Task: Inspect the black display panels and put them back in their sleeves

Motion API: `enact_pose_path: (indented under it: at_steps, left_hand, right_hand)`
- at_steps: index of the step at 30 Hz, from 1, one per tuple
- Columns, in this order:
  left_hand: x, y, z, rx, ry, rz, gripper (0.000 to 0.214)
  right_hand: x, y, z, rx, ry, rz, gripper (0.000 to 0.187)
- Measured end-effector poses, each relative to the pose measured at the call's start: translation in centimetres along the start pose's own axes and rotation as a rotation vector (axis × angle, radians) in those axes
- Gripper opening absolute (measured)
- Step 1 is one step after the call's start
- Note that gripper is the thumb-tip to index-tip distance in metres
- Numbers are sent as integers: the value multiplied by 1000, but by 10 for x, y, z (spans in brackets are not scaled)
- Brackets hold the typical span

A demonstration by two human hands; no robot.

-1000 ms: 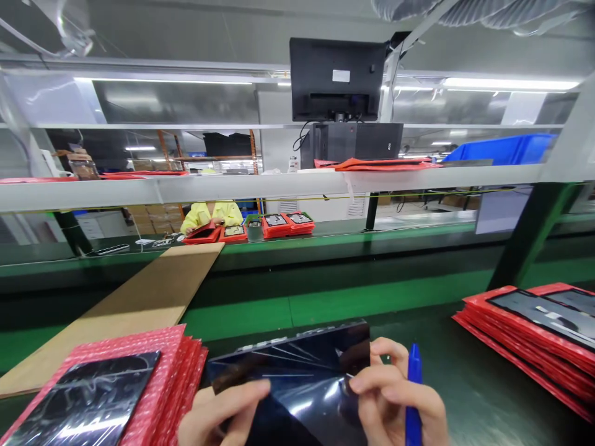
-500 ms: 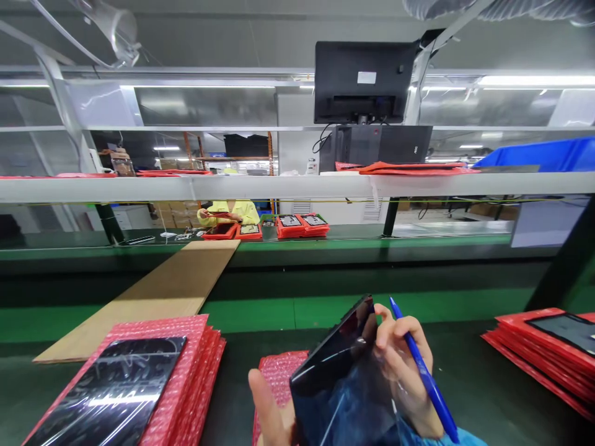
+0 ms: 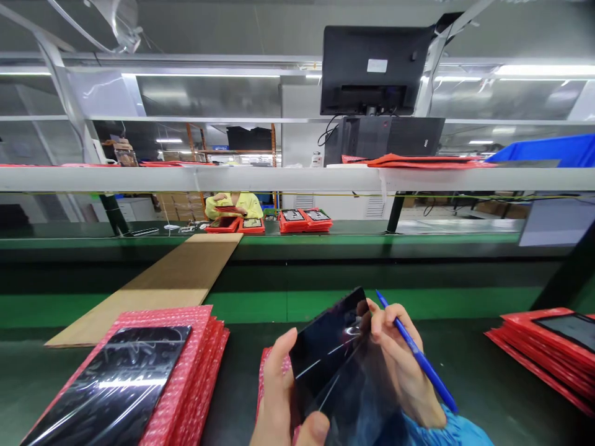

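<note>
My left hand (image 3: 279, 396) grips the lower left edge of a glossy black panel (image 3: 332, 353), thumb and fingers wrapped round it. At the panel's upper right corner my right hand (image 3: 400, 365) pinches a clear film that is lifting off the surface. That same hand holds a blue pen (image 3: 418, 356) slanting up to the left. Under the panel lies a red bubble-wrap sheet (image 3: 267, 371) on the dark green bench.
A stack of red bubble-wrap sheets (image 3: 195, 347) topped by a black panel (image 3: 111, 390) sits at lower left. More red-wrapped panels (image 3: 548, 347) lie at the right. A brown board (image 3: 162, 285) bridges the green conveyor. Across it a person in yellow (image 3: 232, 204) works; a monitor (image 3: 376, 68) hangs above.
The panel has tipped up from nearly flat to steeply tilted. My right hand moved to its upper corner, lifting film, and my left hand shifted its grip up the left edge.
</note>
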State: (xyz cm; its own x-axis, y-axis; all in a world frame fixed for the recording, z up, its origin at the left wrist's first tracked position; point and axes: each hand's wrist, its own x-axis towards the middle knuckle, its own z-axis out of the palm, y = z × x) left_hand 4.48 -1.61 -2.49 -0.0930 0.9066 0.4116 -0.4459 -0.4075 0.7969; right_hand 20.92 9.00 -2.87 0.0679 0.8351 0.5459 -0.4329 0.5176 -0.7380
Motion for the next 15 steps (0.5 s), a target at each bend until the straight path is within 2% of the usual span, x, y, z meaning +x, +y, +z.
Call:
enact_pose_path:
  at_steps: [5,9,15]
  left_hand:
    - [10,9,6,-162,86,-67,65]
    - [19,15,5,-214,167,-125,48]
    - [23,24,1,-82,332,-234,41]
  right_hand:
    - [1,-1,1,12,-34,145,23]
    - [0,-1,-3,27,-37,193,23]
    - [0,-5,-1,72,4,285,23]
